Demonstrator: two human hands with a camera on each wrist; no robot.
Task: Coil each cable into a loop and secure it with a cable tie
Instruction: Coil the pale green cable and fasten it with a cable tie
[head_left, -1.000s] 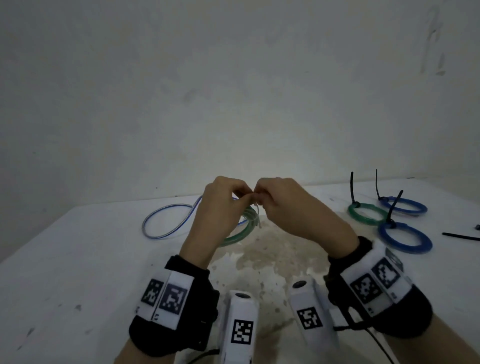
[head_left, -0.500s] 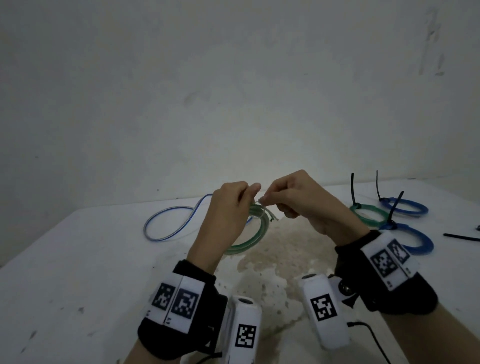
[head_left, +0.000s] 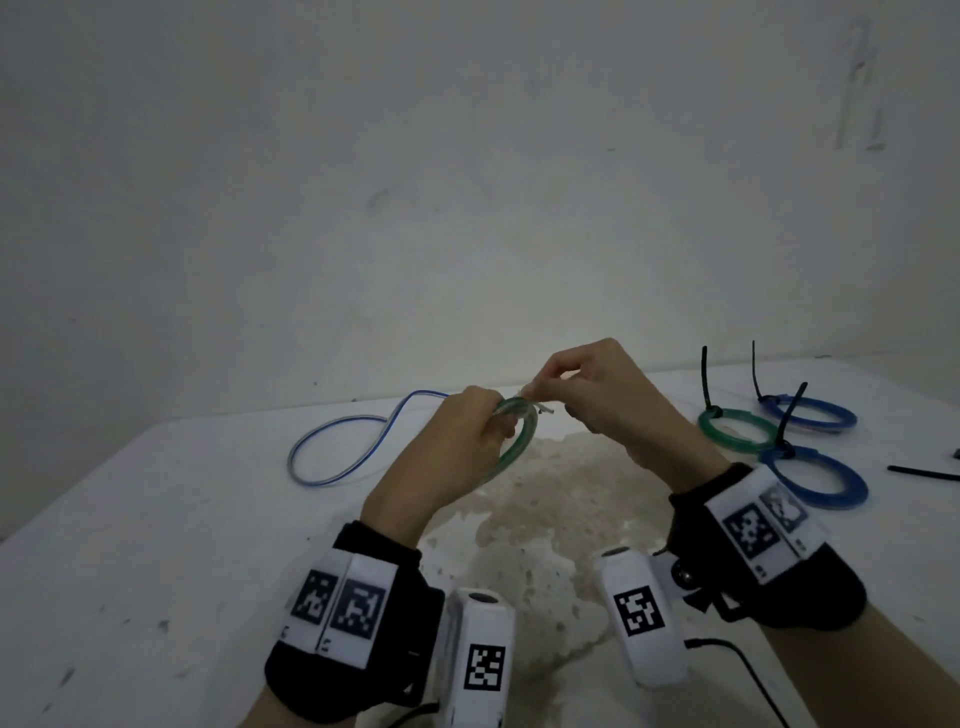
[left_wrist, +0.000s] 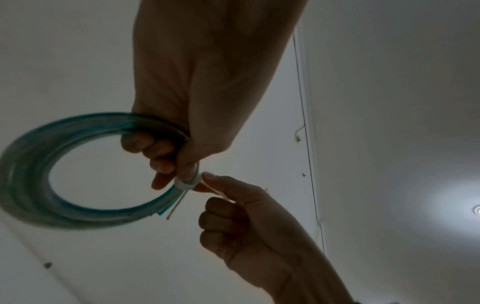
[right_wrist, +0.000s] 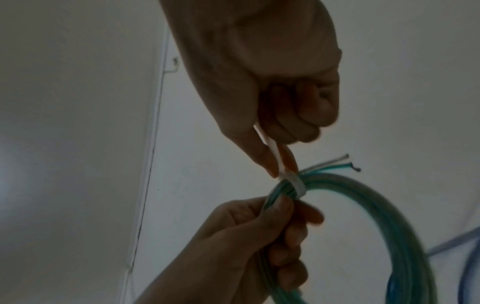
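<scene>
A green cable coil (head_left: 514, 447) (left_wrist: 28, 174) (right_wrist: 389, 216) is held above the white table (head_left: 156, 519). My left hand (head_left: 467, 431) (left_wrist: 161, 156) (right_wrist: 259, 222) grips the coil's bundled strands. A white cable tie (right_wrist: 293, 185) (left_wrist: 187, 185) is wrapped round the bundle beside that grip. My right hand (head_left: 576, 384) (right_wrist: 275, 156) (left_wrist: 221, 189) pinches the tie's tail between thumb and forefinger, just above the band. Bare cable ends (right_wrist: 337, 162) stick out past the tie.
A loose blue-and-white cable (head_left: 343, 447) lies on the table at the back left. At the right lie a green coil (head_left: 737, 431) and two blue coils (head_left: 815, 475) (head_left: 810, 415), each bound with a black tie. A spare black tie (head_left: 924, 474) lies at the far right.
Both hands have lifted the green coil a little. The right hand has drawn the white tie's tail up and away, so the band sits snug on the bundle.
</scene>
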